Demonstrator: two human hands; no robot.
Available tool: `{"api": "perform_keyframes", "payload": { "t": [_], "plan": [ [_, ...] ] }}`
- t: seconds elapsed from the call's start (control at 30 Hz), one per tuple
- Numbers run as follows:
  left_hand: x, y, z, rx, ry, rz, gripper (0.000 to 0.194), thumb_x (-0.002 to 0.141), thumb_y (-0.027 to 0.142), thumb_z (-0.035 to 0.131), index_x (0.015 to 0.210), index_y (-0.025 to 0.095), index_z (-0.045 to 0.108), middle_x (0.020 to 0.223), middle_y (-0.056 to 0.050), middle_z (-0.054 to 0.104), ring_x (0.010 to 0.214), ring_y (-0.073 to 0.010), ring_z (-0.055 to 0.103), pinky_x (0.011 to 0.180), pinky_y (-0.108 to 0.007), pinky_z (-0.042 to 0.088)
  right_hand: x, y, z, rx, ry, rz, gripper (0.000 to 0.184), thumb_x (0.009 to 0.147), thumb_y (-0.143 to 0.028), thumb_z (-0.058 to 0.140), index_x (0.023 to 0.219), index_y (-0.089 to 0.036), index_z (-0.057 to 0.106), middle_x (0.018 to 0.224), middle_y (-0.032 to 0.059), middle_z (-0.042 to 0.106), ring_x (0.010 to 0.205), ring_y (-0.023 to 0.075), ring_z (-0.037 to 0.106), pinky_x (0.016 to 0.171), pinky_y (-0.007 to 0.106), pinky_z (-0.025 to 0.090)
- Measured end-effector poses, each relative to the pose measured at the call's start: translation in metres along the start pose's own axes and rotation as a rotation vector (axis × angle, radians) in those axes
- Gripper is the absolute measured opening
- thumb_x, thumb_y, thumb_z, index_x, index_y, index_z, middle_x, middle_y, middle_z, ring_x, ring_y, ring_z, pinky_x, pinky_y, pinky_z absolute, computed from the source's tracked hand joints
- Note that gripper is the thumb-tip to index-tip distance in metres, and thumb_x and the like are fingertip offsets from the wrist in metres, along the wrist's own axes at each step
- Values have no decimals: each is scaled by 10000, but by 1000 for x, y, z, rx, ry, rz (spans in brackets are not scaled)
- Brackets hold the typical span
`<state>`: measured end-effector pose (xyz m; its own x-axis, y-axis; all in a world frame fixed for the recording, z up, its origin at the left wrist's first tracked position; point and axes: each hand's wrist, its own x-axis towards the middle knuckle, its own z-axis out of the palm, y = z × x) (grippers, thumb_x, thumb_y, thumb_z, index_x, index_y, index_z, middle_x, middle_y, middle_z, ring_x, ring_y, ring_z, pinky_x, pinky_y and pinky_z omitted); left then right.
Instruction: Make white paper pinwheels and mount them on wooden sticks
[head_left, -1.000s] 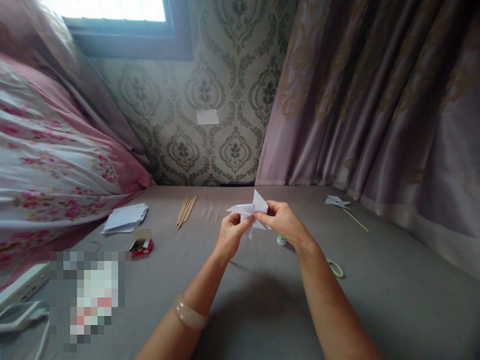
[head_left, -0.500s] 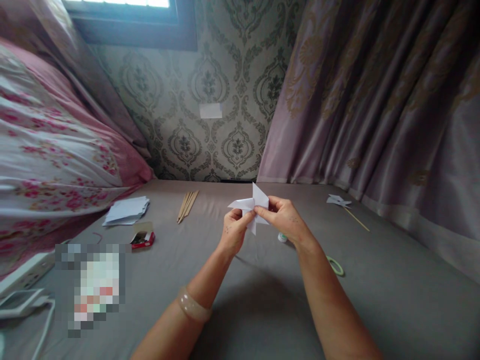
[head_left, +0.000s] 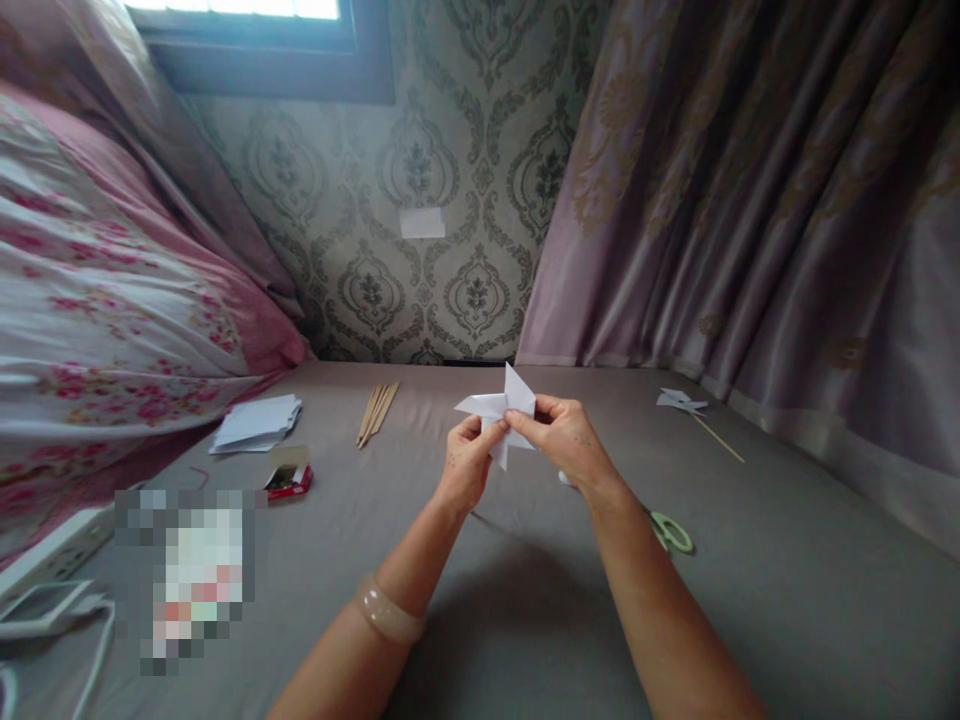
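Note:
A folded white paper pinwheel [head_left: 517,392] is held up over the grey cloth, its pointed blades spread to several sides. My left hand [head_left: 470,462] pinches its lower left part, thumb on the near face. From the right, my right hand [head_left: 566,435] grips it with the thumb pressed near the centre and fingers behind the paper. Both thumbs meet close to the middle. Below the right wrist, a small white object [head_left: 567,479] is partly hidden. Green-handled scissors [head_left: 673,532] lie by my right forearm, which covers their blades.
A finished pinwheel on a stick [head_left: 681,401] lies at the right. Toward the left are wooden sticks [head_left: 377,413], a stack of white paper [head_left: 255,424] and a small open red box [head_left: 289,477]. A power strip [head_left: 64,545] with cables sits at the left edge.
Both hands keep their hold on the paper pinwheel, with my right hand shifted slightly left. More of the scissors shows beside my right forearm.

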<state>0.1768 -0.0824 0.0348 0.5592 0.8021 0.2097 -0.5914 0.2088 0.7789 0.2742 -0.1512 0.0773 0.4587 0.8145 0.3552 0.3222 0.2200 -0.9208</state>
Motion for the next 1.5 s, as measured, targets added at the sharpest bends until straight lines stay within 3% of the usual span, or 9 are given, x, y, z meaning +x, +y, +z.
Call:
{"api": "perform_keyframes", "payload": {
  "t": [0.33,0.6,0.9,1.5],
  "plan": [
    [-1,-4,2,-16,61,29,304,534,343,845,730,156,709,645,13,670,596,-108,571,631,-232,436,-3,1,2,-11,-30,-53,230,710,-374,660,763,-150,672,696,2,629,648,141,528,616,259,417],
    [-5,-4,1,-12,80,36,302,521,347,855,712,160,715,675,4,691,622,-113,588,656,-235,445,-7,-8,-1,-171,-15,-112,185,739,-353,627,697,-173,638,605,-34,508,594,119,411,561,246,329],
    [-4,-3,4,-62,81,17,313,499,321,868,717,148,724,680,-10,704,611,-114,600,641,-229,452,-4,0,-2,-124,-42,-71,211,738,-363,640,784,-159,671,719,-3,623,639,133,499,609,255,380],
    [-1,-5,1,-39,10,2,301,564,325,852,766,136,733,713,-29,713,626,-125,614,662,-245,452,-1,0,-8,-146,12,-22,283,679,-436,683,692,-154,664,632,10,605,616,151,523,558,264,415]
  ]
}}
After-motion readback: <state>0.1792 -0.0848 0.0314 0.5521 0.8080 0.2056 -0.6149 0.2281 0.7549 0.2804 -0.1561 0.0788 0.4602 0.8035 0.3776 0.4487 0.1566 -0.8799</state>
